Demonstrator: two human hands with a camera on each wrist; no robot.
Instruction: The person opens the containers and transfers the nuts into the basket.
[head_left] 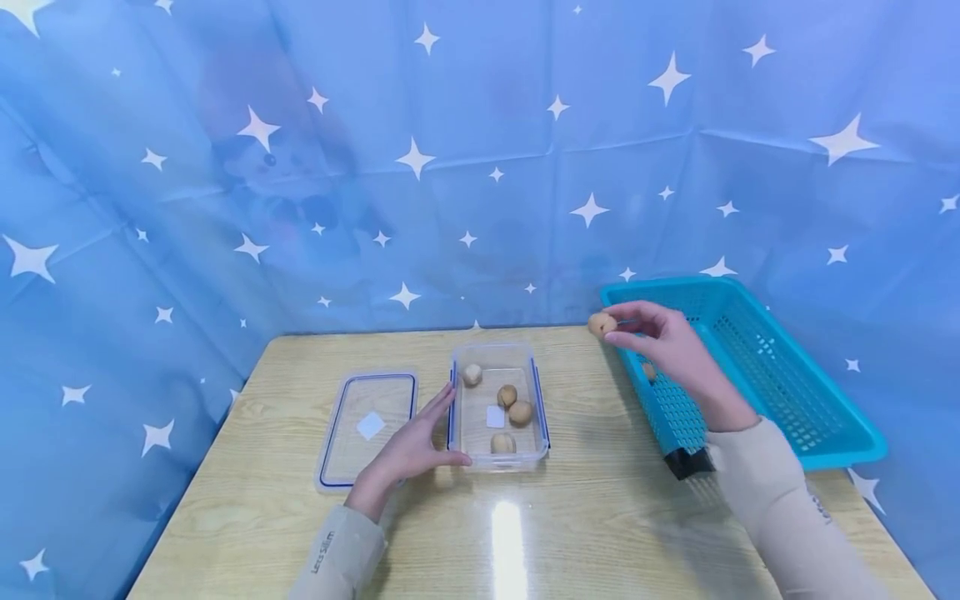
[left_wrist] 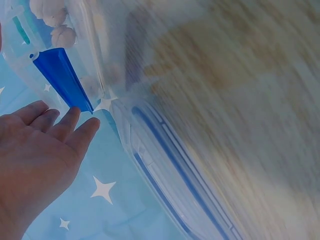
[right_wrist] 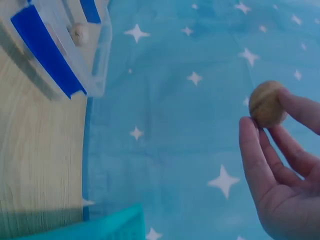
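Right of the frame's centre, the right hand [head_left: 667, 346] pinches a walnut [head_left: 602, 325] at its fingertips by the basket's [head_left: 772, 358] left rim; the round shell could roll free if that pinch slackened; near centre, the left hand [head_left: 412, 450], fingers spread, flanks the clear box [head_left: 474, 417]; an uneven push might skew it.

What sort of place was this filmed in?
Probably a staged filming corner: a star-patterned curtain hangs behind a wooden table, where a clear box and turquoise basket are set out.
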